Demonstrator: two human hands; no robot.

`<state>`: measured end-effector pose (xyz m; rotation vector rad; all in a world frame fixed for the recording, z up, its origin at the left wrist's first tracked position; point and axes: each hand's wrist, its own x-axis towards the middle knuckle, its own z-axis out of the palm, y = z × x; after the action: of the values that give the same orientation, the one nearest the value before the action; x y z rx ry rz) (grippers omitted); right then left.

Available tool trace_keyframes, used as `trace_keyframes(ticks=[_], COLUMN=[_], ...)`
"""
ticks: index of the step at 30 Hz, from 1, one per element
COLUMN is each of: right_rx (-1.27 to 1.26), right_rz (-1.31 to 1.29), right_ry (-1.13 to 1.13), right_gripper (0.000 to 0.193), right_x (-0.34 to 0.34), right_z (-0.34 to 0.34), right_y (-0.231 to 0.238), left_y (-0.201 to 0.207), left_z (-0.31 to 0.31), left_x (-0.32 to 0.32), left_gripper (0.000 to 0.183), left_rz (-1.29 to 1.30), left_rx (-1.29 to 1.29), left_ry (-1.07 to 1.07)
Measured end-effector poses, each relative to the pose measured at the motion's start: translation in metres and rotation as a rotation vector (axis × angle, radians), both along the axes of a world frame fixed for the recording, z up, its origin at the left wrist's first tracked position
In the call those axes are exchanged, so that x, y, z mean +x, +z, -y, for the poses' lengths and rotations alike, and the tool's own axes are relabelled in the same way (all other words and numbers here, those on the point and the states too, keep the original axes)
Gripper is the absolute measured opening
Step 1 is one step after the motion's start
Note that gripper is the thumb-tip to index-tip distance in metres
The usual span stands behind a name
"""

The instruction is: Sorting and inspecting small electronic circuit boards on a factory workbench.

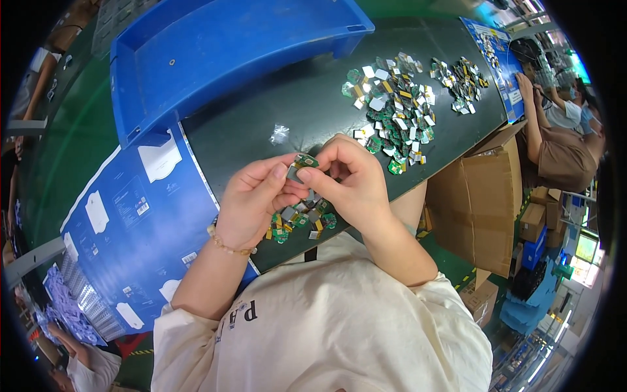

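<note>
Both my hands meet over the dark green table, pinching one small green circuit board [307,160] with a grey block attached. My left hand [256,189], a beaded bracelet at its wrist, grips the board from the left between thumb and fingers. From the right, my right hand [351,179] has its thumb pressed on the same piece. Beneath and partly hidden by my hands lies a small pile of similar boards [300,219]. Farther right spreads a large heap of circuit boards [398,111] with white and yellow parts.
A big blue bin [222,55] stands at the far left. Left of me lies a blue printed sheet [140,222]. Crumpled clear plastic [279,134] sits beyond my hands. Another board heap [460,81] is at the far right, near a cardboard box [473,209] and a co-worker's arm [532,117].
</note>
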<state>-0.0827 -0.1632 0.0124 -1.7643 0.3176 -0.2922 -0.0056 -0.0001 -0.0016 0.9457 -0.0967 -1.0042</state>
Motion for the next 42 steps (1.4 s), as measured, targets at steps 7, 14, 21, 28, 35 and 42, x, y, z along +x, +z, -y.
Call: trace_keyframes(ticks=[7, 14, 21, 28, 35, 42], right_rx=[0.03, -0.011, -0.152, -0.194, 0.281, 0.489], right_rz=[0.005, 0.107, 0.128, 0.081, -0.013, 0.132], right_ry=[-0.026, -0.028, -0.033, -0.055, 0.003, -0.033], right_gripper=[0.021, 0.021, 0.022, 0.022, 0.024, 0.023], right_x=[0.0, 0.001, 0.003, 0.001, 0.0, -0.002], right_z=[-0.003, -0.004, -0.003, 0.0, -0.003, -0.01], right_y=[-0.004, -0.01, -0.007, -0.012, -0.015, -0.007], left_y=[-0.001, -0.002, 0.0, 0.002, -0.001, 0.005], left_z=[0.001, 0.002, 0.001, 0.007, 0.002, 0.001], left_x=[-0.002, -0.002, -0.002, -0.015, -0.012, -0.01], left_gripper=[0.032, 0.032, 0.025, 0.015, 0.011, 0.011], left_rz=[0.002, 0.017, 0.13, 0.432, 0.425, 0.323], left_rx=[0.011, 0.028, 0.12, 0.137, 0.077, 0.112], left_ry=[0.013, 0.004, 0.023, 0.143, 0.145, 0.093])
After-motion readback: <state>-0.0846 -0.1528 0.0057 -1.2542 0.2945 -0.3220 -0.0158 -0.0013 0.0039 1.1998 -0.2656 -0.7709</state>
